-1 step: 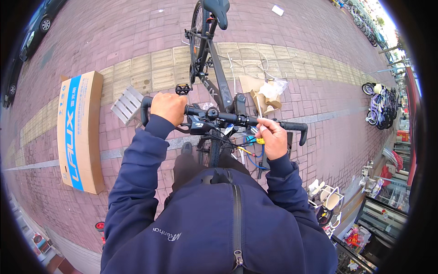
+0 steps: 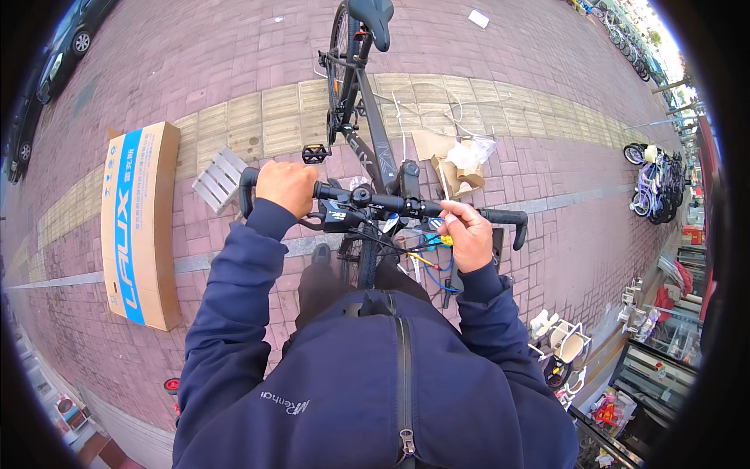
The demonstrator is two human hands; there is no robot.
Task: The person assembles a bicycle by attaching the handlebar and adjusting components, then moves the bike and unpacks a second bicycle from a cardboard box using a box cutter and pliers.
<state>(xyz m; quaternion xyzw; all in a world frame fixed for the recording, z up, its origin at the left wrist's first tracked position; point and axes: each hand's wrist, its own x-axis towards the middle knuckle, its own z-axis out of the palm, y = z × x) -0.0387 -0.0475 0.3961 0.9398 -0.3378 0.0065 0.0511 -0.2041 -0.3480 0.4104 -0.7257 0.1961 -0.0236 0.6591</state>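
A dark bicycle (image 2: 373, 129) stands in front of me, its saddle (image 2: 373, 22) at the far end. Its black handlebar (image 2: 383, 202) runs crosswise between my hands, with curved bar ends. My left hand (image 2: 287, 189) is closed around the left grip. On the right side of the bar, my right hand (image 2: 469, 241) has thumb and forefinger pinched together close to the bar; what they hold, if anything, is too small to make out. Black cables (image 2: 383, 244) loop below the bar. The front wheel (image 2: 358, 262) is between my legs.
A long cardboard box (image 2: 160, 234) lies at the left, near a grey slatted stool (image 2: 219, 180). Beyond the bar are torn cardboard and clear plastic (image 2: 466, 160). Tools (image 2: 445, 266) lie below my right hand. Child seats (image 2: 566, 341) and parked bikes (image 2: 656, 184) stand at the right.
A thin pale strip seen above my right fingertips no longer shows. Both hands keep nearly the same places at the bar; the view has shifted slightly.
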